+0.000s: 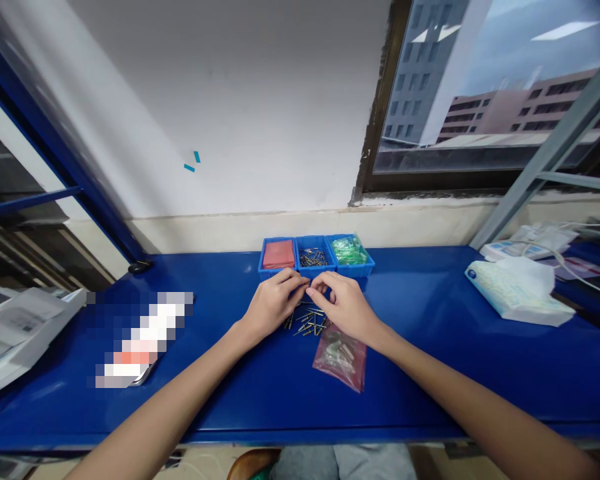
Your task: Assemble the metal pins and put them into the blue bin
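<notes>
Left hand (278,297) and right hand (344,301) meet mid-frame, fingers curled, any grip too small to tell, slim brassy metal pins (309,325), overlapping, uncountable, just below, one crinkled translucent pink bag (341,360) lower centre, three blue rectangular plastic bins (354,271) above.

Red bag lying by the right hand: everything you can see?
The bag is translucent reddish-pink, apparently thin plastic, roughly four-sided, with shiny creases. Pale, partly greenish pieces show through; their exact form is unclear. It lies skewed on the blue table, just nearside of the right hand, beside loose metallic pins. Whether the hand touches its far edge, I can't tell.
</notes>
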A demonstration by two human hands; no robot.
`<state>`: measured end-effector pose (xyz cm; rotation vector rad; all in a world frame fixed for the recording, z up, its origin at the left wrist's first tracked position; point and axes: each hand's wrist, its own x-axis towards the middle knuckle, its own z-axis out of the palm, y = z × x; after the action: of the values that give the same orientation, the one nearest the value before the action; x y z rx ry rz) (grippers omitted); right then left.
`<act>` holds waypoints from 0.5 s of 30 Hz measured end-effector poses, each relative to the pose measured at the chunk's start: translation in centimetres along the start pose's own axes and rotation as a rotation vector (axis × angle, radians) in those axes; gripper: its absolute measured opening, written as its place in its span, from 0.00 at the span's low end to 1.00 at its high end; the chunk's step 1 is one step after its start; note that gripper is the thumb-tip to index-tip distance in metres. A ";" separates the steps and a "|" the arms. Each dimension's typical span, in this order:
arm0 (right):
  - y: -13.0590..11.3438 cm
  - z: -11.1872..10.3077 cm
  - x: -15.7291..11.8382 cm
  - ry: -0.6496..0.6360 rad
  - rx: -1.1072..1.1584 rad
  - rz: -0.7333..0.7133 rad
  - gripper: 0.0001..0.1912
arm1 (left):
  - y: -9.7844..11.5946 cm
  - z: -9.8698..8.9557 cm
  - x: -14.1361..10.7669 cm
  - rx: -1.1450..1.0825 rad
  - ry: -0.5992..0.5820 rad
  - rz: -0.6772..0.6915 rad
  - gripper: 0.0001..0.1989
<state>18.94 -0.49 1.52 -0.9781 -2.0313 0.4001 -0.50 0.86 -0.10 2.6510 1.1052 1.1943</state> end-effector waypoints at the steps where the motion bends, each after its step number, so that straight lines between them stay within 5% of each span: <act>1: 0.1 0.1 0.0 -0.005 0.006 0.007 0.06 | 0.1 0.0 0.1 -0.026 0.014 -0.017 0.08; 10: 1.2 0.6 0.0 -0.030 -0.036 0.019 0.03 | 1.0 -0.1 0.5 -0.276 0.076 -0.163 0.05; 15: 1.0 0.4 0.1 -0.044 -0.048 -0.015 0.06 | 1.1 -0.3 0.6 -0.228 0.064 -0.142 0.07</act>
<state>19.11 0.21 0.77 -0.9905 -2.0958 0.3690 0.22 0.38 0.85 2.3413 1.0733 1.2999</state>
